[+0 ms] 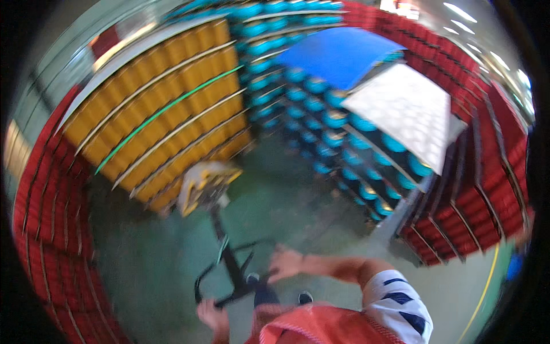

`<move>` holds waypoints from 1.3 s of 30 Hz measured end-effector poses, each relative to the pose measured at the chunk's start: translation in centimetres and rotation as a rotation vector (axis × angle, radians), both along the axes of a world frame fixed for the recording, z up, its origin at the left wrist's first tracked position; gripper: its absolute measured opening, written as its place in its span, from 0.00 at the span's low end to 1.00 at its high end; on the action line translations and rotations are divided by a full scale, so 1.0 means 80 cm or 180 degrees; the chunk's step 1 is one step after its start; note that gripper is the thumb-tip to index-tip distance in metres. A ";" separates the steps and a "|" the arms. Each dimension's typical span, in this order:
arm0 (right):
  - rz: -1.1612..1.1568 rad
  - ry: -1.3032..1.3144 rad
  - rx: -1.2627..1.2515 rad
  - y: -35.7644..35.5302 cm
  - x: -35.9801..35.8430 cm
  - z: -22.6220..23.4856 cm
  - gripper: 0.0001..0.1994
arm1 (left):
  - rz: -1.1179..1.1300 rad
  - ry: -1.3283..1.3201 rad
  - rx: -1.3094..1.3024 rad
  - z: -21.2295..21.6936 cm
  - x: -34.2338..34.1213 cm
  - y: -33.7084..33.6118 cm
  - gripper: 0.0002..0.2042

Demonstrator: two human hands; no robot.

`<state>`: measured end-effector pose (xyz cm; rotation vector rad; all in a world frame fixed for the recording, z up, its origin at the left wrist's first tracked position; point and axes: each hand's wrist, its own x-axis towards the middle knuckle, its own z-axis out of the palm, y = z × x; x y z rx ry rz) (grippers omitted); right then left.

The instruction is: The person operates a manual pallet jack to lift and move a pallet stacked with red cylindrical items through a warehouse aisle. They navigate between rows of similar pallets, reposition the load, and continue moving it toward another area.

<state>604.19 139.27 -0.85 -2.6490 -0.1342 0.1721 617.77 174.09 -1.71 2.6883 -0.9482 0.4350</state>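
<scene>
A pallet jack with a black loop handle (234, 281) stands before me, its yellow-and-grey head (207, 184) toward the yellow stack. My left hand (212, 314) is closed around the near left corner of the handle. On the other side, my right hand (285, 264) is beside the handle's right part, blurred, its fingers seemingly apart and nothing visible in it. The jack's forks cannot be made out.
Tall layered stacks surround me: yellow ones (172, 86) ahead left, teal-and-black ones (326, 123) ahead right under blue and white sheets. Red stacks (54, 229) stand left, more red stacks (481, 183) right. A yellow line (484, 292) runs along the green floor.
</scene>
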 end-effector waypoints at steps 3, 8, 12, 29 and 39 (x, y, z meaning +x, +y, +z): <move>0.0692 0.0830 -0.0390 -0.011 0.044 0.056 0.25 | -0.0348 0.1532 0.1832 0.074 0.033 -0.027 0.25; 0.0699 0.0500 -0.0240 -0.014 0.060 0.064 0.18 | -0.0489 0.1964 0.2171 0.106 0.051 -0.056 0.17; 0.0816 0.1298 -0.0431 0.032 -0.017 -0.049 0.18 | -0.0615 0.2413 0.1901 -0.006 -0.017 -0.019 0.13; 0.0435 0.0976 -0.0994 -0.055 0.214 0.261 0.25 | -0.1071 0.2336 0.1883 0.294 0.235 -0.119 0.22; 0.0261 0.1579 -0.0214 0.077 -0.015 -0.033 0.18 | -0.0884 0.3264 0.2130 -0.006 0.007 -0.016 0.24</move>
